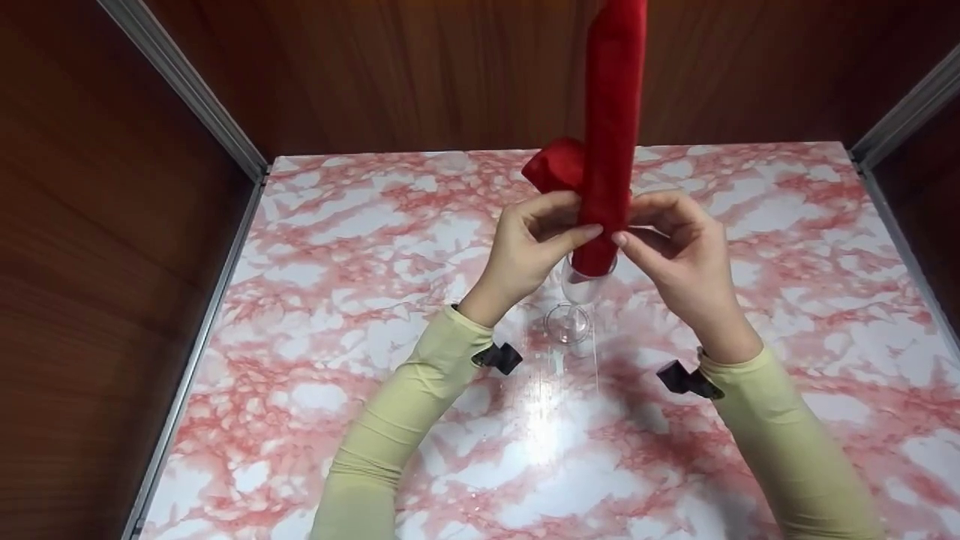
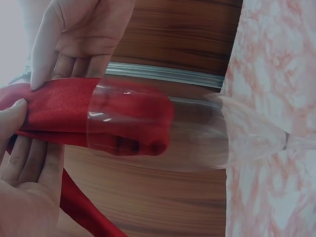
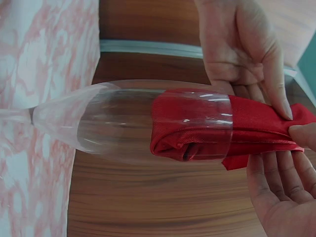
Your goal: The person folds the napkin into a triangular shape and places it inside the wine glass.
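Note:
A folded red cloth napkin (image 1: 615, 97) stands tall, its rolled lower end inside a clear stemmed glass (image 1: 581, 289). In the left wrist view, this end (image 2: 138, 118) reaches only the upper part of the bowl (image 2: 197, 143). My left hand (image 1: 529, 244) pinches the cloth from the left just above the rim, thumb in front. From the right, my right hand (image 1: 682, 251) pinches it at the same height, and its other fingers are behind. A red flap (image 1: 555, 166) sticks out behind on the left. The glass stands upright on its foot (image 1: 568, 324).
The table (image 1: 315, 397) has a red and white marbled top. A brown wood-grain panel (image 1: 420, 75) rises behind its far edge, with metal-framed panels at both sides. Black wrist devices (image 1: 499, 358) sit on both sleeves.

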Motion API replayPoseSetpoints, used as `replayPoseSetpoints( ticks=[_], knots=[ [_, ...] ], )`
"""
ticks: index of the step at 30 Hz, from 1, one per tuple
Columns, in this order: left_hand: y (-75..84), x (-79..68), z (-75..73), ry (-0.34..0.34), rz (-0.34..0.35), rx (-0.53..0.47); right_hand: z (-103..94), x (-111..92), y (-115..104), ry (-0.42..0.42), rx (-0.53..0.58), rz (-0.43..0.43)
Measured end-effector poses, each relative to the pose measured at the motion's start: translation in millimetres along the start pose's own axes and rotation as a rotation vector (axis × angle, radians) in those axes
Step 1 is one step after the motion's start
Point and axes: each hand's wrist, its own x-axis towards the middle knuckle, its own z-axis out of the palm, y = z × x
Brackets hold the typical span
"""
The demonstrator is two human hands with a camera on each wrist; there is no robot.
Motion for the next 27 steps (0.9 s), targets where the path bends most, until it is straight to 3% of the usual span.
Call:
replayPoseSetpoints(
  ticks=[7, 12, 17, 27],
  knots=[
    [18.3, -5.9, 3.3, -0.019, 0.013, 0.057, -2.1, -3.2, 5.3, -0.012, -0.007, 0.015],
    [7.4, -7.8, -0.4, -0.028, 0.024, 0.085, -4.0, -5.1, 9.8, -0.018, -0.046, 0.014],
    [12.0, -11.6, 0.2, -0.019, 0.01, 0.111, -3.7, -6.4, 12.6, -0.023, -0.067, 0.005],
    [5.4, -16.4, -1.5, -0.011, 0.018, 0.15, -3.6, -10.8, 20.7, -0.009, -0.08, -0.011]
  ],
)
